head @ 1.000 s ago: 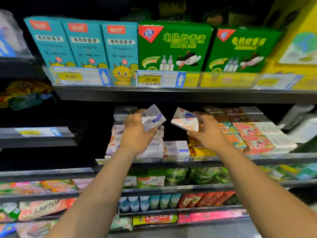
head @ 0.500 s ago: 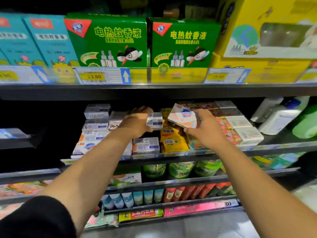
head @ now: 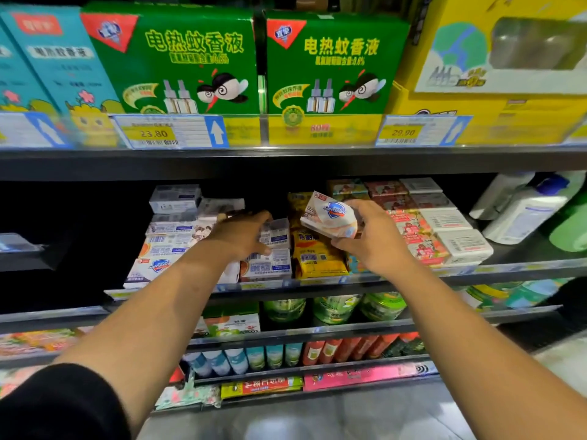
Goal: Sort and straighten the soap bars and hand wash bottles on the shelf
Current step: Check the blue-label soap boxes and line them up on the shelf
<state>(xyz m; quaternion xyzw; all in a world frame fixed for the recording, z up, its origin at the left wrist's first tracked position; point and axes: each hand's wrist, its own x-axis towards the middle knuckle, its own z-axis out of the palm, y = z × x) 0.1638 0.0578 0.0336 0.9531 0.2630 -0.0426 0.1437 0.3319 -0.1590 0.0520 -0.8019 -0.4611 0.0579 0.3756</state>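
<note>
My left hand (head: 241, 235) grips a white-and-blue soap box (head: 275, 234) just above another white soap box (head: 266, 265) at the shelf front. My right hand (head: 371, 236) holds a white soap box with a blue shield logo (head: 330, 215), tilted, above the yellow soap packs (head: 314, 255). Stacks of white soap boxes (head: 165, 236) fill the left of this shelf. Pink and white soap bars (head: 425, 223) lie in rows to the right. White hand wash bottles (head: 524, 211) lean at the far right, beside a green bottle (head: 570, 230).
The shelf above carries green mosquito-liquid boxes (head: 178, 61), blue boxes (head: 54, 65) and a yellow carton (head: 495, 65), with price tags (head: 168, 131) on its lip. Lower shelves hold green tubs (head: 336, 308), small bottles (head: 254, 357) and packets. The shelf's front rail (head: 476, 271) runs below my hands.
The view has swung right across the shelf. My left hand has lowered its white-and-blue box toward the boxes at the shelf front. My right hand still holds its soap box, now over the yellow packs.
</note>
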